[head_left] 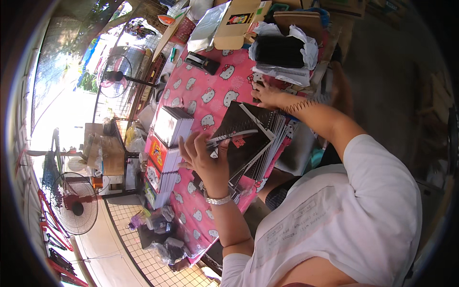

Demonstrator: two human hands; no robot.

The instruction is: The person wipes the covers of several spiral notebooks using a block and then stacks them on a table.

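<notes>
Black notebooks (248,122) with white lines and a red print on the cover lie in a fanned stack at the table's near edge. My left hand (203,158), with a silver watch (217,199) at the wrist, has its thumb over the top notebook's left edge, its other fingers spread outside. A dark spiral coil (236,134) runs across the cover by that thumb. My right hand (267,94) reaches to the table beyond the stack, fingers bent round a small dark thing I cannot make out. Another black coil (300,105) lies against my right forearm.
A paper-lined box (279,52) of black coils stands beyond my right hand. A black tape dispenser (202,62) sits farther back on the pink tablecloth (208,95). Bound notebook stacks (165,158) line the left edge, with plastic bags (162,227) nearby. Fans (74,205) stand at left.
</notes>
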